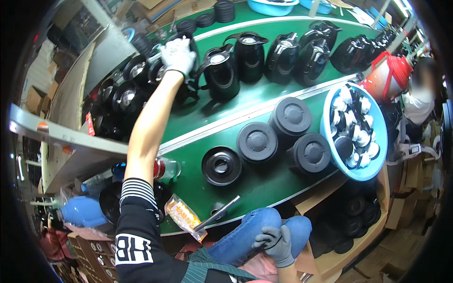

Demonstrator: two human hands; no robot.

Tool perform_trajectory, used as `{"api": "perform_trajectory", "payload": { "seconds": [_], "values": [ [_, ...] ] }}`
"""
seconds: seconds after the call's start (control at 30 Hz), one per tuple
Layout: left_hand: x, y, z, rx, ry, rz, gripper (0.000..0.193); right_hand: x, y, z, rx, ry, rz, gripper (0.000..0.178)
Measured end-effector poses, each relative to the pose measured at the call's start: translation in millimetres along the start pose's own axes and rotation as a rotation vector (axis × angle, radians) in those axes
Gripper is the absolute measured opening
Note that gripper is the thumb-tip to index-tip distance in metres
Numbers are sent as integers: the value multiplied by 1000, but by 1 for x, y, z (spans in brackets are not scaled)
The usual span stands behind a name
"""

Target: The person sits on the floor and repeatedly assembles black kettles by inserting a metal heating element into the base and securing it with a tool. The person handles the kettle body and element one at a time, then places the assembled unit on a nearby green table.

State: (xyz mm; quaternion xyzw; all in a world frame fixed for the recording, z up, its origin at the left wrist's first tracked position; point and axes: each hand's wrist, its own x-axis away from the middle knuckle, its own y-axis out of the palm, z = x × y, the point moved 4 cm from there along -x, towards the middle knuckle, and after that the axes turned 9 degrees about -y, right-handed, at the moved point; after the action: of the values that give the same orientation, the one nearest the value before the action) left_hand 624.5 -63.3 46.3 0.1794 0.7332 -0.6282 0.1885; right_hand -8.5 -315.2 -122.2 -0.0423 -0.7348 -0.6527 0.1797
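My left hand (178, 56), in a pale work glove, reaches across the green bench to a black jug (187, 93) at the far left. The fingers bend over its upper part and partly hide it. Beside this jug, a row of black jugs (224, 78) with handles and spouts runs along the bench to the right. More dark vessels with shiny openings (127, 97) crowd together left of my arm. My right hand (275, 245), in a grey glove, rests over my knees, its fingers loosely apart and holding nothing.
Black round lids (257, 141) stand stacked on the near bench beside a black ring-shaped part (221, 165). A blue basin (325, 118) holds white-and-black parts. Nearer lie a snack packet (183, 216), a metal tube (219, 212) and a glass jar (167, 168). A carton (373, 240) of black parts stands right.
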Motion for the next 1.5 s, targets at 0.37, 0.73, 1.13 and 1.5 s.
{"api": "perform_trajectory", "payload": {
  "seconds": [0.37, 0.73, 1.13, 1.5],
  "values": [
    [-31, -30, -25, -3, 204, 371, 40, -10, 12, -4, 365, 55, 83, 84],
    [136, -326, -57, 536, 696, 213, 27, -28, 136, -17, 928, -320, -252, 51],
    [379, -386, -73, 675, 974, -244, 34, 28, 272, 23, 2164, -1013, -911, 47],
    [539, -246, -134, 1607, -205, -971, 70, 75, 196, 39, 1503, -863, -438, 48]
  ]
}}
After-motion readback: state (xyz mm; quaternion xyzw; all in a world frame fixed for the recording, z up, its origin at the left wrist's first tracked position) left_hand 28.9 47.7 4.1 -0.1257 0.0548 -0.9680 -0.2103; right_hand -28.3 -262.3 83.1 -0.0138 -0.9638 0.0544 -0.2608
